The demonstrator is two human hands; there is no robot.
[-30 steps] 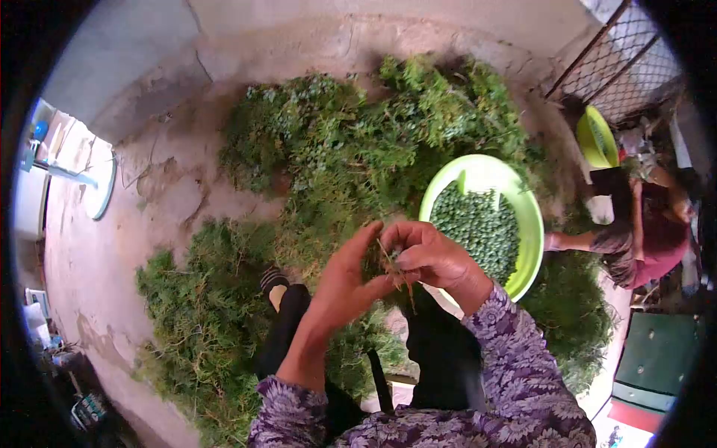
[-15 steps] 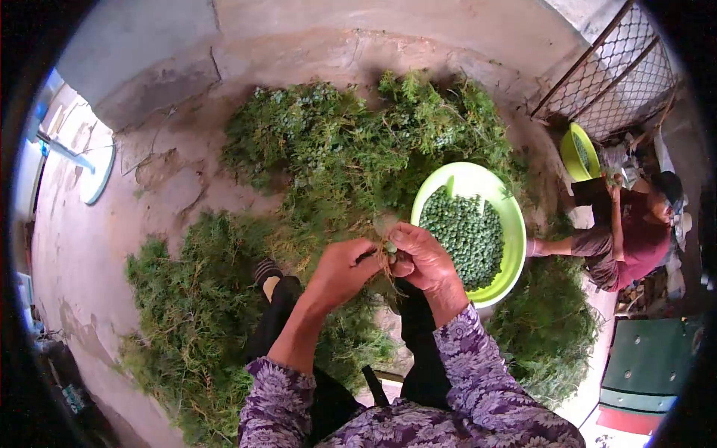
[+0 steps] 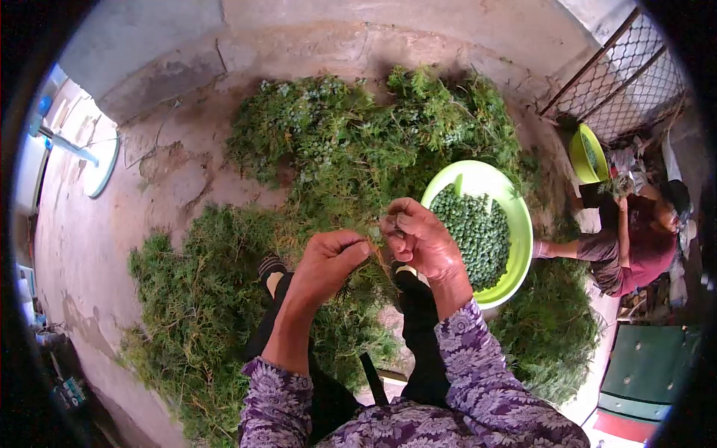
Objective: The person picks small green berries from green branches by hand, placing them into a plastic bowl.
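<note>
My left hand (image 3: 328, 261) and my right hand (image 3: 420, 239) meet in front of me, both pinching a thin green sprig (image 3: 379, 237) between their fingertips. A lime-green bowl (image 3: 515, 216) full of small round green berries (image 3: 472, 231) sits just right of my right hand. Heaps of green leafy branches (image 3: 358, 142) cover the ground ahead, and a second pile (image 3: 194, 299) lies to my left.
My black-clad legs (image 3: 284, 306) stretch out under my hands. Another person (image 3: 635, 239) sits at the right with a smaller green bowl (image 3: 586, 153) beyond them. A wire-mesh gate (image 3: 627, 67) stands at the top right, a green board (image 3: 650, 366) at the lower right.
My hands have drawn slightly apart and risen a little; the sprig's stalk that hung below them a second ago is no longer seen. The view shifted slightly.
</note>
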